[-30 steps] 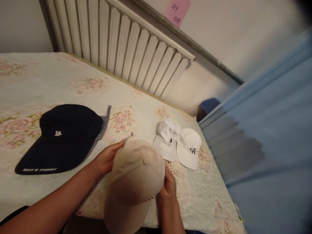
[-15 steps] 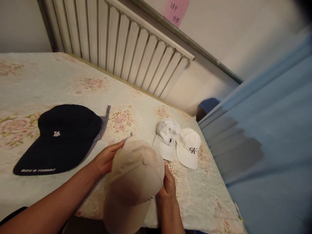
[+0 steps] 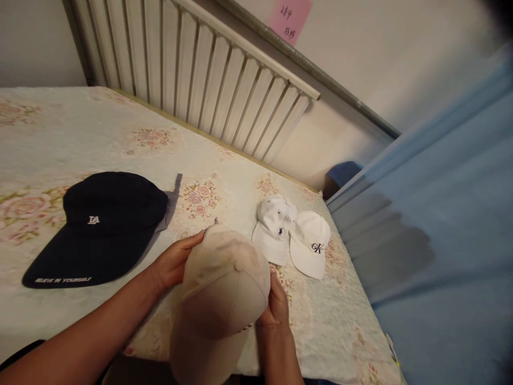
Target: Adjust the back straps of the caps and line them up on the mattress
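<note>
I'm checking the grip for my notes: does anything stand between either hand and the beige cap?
Nothing visible does: the left hand and the right hand hold the beige baseball cap directly, one at each side. The navy LA cap lies off to the left.

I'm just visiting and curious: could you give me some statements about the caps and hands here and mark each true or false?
1. The left hand and right hand both hold the beige cap. True.
2. The dark cap has the letters LA on its front. True.
3. The dark cap lies between the two white ones. False: it lies apart from them, at the left of the picture.
4. The beige cap's brim points away from the person. False: it points toward the person.
5. The white cap with dark letters lies beside the other white cap. True.
6. The curtain is red. False: it is blue.
</note>
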The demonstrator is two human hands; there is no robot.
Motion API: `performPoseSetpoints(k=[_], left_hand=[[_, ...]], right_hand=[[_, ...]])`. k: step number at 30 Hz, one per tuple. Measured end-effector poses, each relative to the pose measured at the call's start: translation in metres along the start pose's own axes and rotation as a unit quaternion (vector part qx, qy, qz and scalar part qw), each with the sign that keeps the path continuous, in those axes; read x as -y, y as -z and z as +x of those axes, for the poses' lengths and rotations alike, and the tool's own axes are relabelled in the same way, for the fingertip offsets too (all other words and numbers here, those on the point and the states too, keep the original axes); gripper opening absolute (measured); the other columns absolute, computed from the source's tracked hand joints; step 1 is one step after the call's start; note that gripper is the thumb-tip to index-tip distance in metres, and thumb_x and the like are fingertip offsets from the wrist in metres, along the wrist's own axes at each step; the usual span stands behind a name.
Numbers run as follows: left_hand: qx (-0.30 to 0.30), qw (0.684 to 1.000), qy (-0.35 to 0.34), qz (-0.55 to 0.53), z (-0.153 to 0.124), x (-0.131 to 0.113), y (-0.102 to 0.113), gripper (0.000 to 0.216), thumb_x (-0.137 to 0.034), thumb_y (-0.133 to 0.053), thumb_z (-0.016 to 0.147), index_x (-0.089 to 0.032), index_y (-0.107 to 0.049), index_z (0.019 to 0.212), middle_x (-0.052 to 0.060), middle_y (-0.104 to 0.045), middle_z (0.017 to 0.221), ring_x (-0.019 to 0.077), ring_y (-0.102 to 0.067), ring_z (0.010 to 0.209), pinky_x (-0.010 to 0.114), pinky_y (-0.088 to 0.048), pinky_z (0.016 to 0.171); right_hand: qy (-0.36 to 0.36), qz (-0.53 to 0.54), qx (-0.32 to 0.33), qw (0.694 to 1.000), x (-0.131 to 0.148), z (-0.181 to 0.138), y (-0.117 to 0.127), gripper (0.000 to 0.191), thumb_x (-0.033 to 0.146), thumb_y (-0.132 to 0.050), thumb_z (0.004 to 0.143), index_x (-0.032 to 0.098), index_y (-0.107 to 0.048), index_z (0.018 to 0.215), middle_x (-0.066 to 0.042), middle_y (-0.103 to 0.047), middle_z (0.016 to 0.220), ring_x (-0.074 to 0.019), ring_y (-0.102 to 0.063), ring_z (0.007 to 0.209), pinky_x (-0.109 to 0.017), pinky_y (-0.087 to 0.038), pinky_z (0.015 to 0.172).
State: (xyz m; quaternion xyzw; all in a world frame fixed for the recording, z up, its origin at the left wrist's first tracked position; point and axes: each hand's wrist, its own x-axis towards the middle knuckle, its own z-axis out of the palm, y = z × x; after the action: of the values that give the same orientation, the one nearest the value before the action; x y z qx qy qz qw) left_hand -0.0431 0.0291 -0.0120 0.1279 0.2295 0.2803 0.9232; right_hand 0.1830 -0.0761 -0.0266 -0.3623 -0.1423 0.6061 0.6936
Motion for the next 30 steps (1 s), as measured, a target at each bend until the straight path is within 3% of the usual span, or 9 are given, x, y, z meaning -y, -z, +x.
performPoseSetpoints(k=[11, 30], left_hand=[[0.006, 1.000, -0.010, 0.025, -0.0005, -0.0006, 0.0007, 0.053, -0.039, -0.063, 0.087, -0.012, -0.058, 0.132, 0.013, -0.077, 0.094, 0.0306, -0.072, 0.095, 0.040, -0.053, 0.090], [0.017, 1.000, 0.005, 0.020, -0.0005, -0.0006, 0.0004, 0.054, -0.041, -0.062, 0.087, -0.011, -0.059, 0.132, 0.014, -0.077, 0.093, 0.0308, -0.072, 0.093, 0.039, -0.053, 0.089]], right_hand=[[0.014, -0.037, 0.010, 0.999, 0.0001, -0.0008, -0.0005, 0.029, 0.042, -0.079, 0.070, 0.023, -0.076, 0.092, -0.005, -0.077, 0.105, -0.0233, -0.071, 0.100, -0.039, -0.052, 0.098], [-0.001, -0.005, 0.013, 1.000, -0.0012, -0.0012, -0.0001, 0.029, 0.038, -0.082, 0.069, 0.022, -0.076, 0.092, -0.004, -0.078, 0.103, -0.0211, -0.072, 0.098, -0.035, -0.053, 0.095]])
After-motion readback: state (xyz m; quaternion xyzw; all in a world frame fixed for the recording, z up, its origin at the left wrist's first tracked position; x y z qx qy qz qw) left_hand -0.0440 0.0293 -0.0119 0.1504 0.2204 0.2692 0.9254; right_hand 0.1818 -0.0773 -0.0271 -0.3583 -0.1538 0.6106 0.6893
